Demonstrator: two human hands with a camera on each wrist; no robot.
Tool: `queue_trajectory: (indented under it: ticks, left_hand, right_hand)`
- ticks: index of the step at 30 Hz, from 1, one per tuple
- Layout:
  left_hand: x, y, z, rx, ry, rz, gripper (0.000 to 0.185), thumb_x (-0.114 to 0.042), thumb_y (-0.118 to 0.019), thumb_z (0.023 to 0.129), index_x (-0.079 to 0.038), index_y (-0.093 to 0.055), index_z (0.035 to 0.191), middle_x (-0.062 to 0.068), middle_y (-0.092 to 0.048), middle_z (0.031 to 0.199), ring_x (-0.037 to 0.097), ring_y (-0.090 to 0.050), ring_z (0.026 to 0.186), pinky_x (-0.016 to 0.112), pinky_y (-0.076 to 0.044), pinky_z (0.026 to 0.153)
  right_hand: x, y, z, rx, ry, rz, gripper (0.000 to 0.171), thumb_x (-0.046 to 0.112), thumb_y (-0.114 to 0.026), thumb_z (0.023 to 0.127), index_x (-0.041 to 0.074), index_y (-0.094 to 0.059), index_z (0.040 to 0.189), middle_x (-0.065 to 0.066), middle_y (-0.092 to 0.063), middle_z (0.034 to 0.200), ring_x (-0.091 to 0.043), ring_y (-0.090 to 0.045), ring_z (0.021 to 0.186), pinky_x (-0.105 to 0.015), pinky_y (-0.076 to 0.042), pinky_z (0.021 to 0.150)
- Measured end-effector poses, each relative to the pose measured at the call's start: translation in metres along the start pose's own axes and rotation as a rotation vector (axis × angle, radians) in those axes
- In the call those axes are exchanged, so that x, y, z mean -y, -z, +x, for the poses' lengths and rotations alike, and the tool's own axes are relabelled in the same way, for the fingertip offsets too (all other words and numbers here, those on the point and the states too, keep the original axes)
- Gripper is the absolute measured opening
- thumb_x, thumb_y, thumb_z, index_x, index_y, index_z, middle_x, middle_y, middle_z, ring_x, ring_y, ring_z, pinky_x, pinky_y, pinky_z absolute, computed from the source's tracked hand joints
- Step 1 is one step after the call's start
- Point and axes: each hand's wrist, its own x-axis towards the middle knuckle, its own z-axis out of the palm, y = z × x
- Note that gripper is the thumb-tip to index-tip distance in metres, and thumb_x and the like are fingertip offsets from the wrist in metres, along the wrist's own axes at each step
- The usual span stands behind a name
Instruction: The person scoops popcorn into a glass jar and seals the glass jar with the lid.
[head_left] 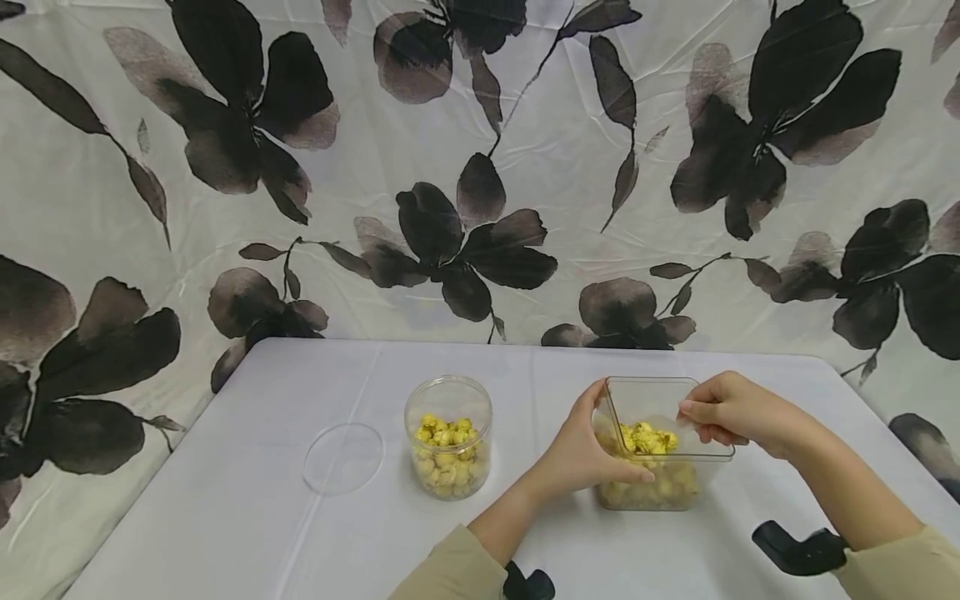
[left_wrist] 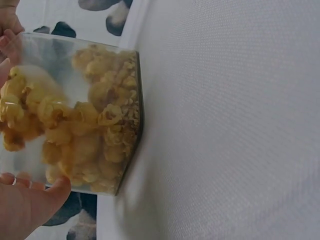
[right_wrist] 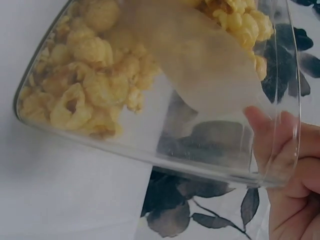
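Both hands are on the square clear container [head_left: 660, 467] of yellow popcorn [head_left: 647, 437], which sits on the white table [head_left: 262, 500] toward its right side. The left hand [head_left: 581, 454] wraps the container's left wall, thumb stretched along the front. The right hand [head_left: 731, 410] pinches the far right rim with curled fingers [right_wrist: 280, 150], seen through the plastic in the right wrist view. The container looks tipped, its rim raised toward the person, though the clear walls make the exact angle hard to judge. Well apart to the left stands a round clear jar [head_left: 448, 437], open and partly filled with popcorn. Just beside that, further left, a round clear lid [head_left: 343, 457] lies flat on the table.
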Motion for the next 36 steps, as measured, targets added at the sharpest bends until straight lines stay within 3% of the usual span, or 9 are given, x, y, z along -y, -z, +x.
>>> queue_trajectory:
  ticks: [7,19,36]
  left_hand:
    - [0.0002,0.0001,0.0012,-0.010,-0.008,0.006,0.114,-0.024,-0.090,0.058,-0.020,-0.020,0.147,-0.002,-0.032,0.143,0.016,-0.031,0.131,0.042,-0.029,0.105]
    - [0.0009,-0.0011,0.0008,-0.002,0.012,-0.007,0.114,-0.025,-0.090,0.058,-0.023,-0.020,0.147,-0.007,-0.030,0.143,0.010,-0.030,0.131,0.042,-0.028,0.106]
    - [0.0009,-0.0001,-0.0002,0.009,0.012,0.006,0.114,-0.025,-0.089,0.059,-0.019,-0.018,0.148,-0.004,-0.029,0.145,0.015,-0.027,0.133,0.044,-0.027,0.106]
  right_hand:
    - [-0.0025,0.0026,-0.0026,-0.003,-0.037,0.074,0.026,0.007,-0.048,0.096,-0.016,-0.060,0.097,-0.002,-0.053,0.062,-0.004,-0.040,0.045,-0.016,-0.028,0.042]
    - [-0.0018,0.0042,-0.0022,-0.095,-0.104,0.099,0.028,0.009,-0.046,0.097,-0.015,-0.060,0.099,0.000,-0.053,0.061,-0.003,-0.041,0.047,-0.015,-0.033,0.043]
    - [-0.0061,0.0053,-0.0002,-0.157,-0.068,0.061,0.031,0.011,-0.046,0.098,-0.017,-0.059,0.103,0.000,-0.055,0.064,-0.003,-0.038,0.047,-0.015,-0.033,0.043]
